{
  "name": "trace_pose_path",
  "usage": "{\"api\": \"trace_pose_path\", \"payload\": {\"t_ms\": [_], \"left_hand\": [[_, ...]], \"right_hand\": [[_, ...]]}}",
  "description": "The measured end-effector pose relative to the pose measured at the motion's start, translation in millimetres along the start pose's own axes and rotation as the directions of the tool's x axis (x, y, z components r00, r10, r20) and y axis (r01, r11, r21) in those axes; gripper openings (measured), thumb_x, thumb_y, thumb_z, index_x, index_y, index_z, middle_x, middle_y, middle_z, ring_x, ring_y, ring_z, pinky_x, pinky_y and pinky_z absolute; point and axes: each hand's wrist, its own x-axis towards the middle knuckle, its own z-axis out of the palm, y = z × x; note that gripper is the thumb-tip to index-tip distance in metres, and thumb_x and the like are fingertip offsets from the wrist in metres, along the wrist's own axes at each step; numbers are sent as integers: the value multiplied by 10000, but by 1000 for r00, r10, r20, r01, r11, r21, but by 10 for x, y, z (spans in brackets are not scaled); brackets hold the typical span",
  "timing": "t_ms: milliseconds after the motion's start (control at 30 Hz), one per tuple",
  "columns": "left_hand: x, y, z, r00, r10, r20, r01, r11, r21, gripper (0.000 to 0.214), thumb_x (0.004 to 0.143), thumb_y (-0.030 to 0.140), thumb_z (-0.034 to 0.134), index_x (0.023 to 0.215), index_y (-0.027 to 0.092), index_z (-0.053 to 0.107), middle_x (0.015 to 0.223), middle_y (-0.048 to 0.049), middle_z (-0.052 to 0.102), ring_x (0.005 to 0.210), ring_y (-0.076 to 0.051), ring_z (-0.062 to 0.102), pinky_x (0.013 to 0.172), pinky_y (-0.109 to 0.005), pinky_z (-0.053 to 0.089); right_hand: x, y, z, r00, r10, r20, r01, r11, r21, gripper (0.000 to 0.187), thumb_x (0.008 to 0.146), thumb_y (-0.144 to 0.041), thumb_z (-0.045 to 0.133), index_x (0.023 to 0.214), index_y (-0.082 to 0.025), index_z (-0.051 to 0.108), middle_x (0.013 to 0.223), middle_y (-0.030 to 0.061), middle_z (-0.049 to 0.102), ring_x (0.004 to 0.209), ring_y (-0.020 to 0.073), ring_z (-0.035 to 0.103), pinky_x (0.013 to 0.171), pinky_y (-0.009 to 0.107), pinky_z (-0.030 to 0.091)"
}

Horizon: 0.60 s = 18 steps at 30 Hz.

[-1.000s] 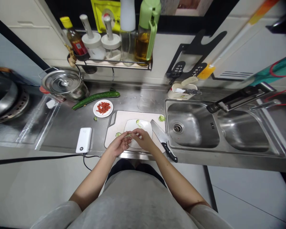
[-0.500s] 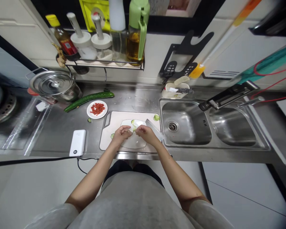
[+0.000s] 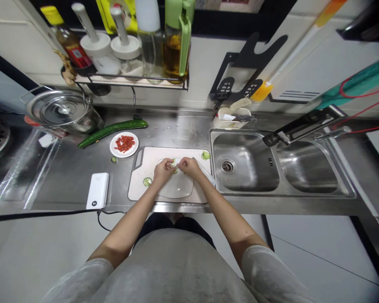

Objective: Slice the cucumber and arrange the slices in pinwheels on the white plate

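Your left hand (image 3: 164, 170) and right hand (image 3: 189, 166) curl at frame centre, a cucumber slice (image 3: 175, 171) between; I can't tell whether they grip it. Loose fingertips could drop it; a lowered right wrist could catch the knife (image 3: 208, 174).

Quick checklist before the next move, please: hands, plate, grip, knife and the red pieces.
1. Left hand and right hand both over the white plate: ok.
2. White plate resting on the cutting board: ok.
3. Firm grip on a cucumber slice: cannot tell, too small at the fingertips.
4. Knife fully in sight: not ok, the right forearm hides its handle.
5. Dish of red pieces off the cutting board: ok.
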Motion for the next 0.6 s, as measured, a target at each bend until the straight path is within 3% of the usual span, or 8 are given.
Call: {"api": "trace_pose_path", "payload": {"t_ms": [200,600], "left_hand": [[55,30,-2,1000,27,2,-27,985,172,235,697,182,646,928,224,655,671,42,588,639,-119,538,638,-230,404],[86,54,11,997,69,35,-78,915,395,224,741,182,616,961,215,642,802,-11,634,759,-158,564,693,-256,403]], "right_hand": [[57,-96,17,1000,-16,-15,13,986,-167,129,816,-300,580,767,-185,611,733,-2,649,671,124,540,584,205,327],[62,-157,16,1000,25,13,-19,949,-316,121,854,-287,537,837,-196,614,809,20,668,718,143,548,561,221,269]]}}
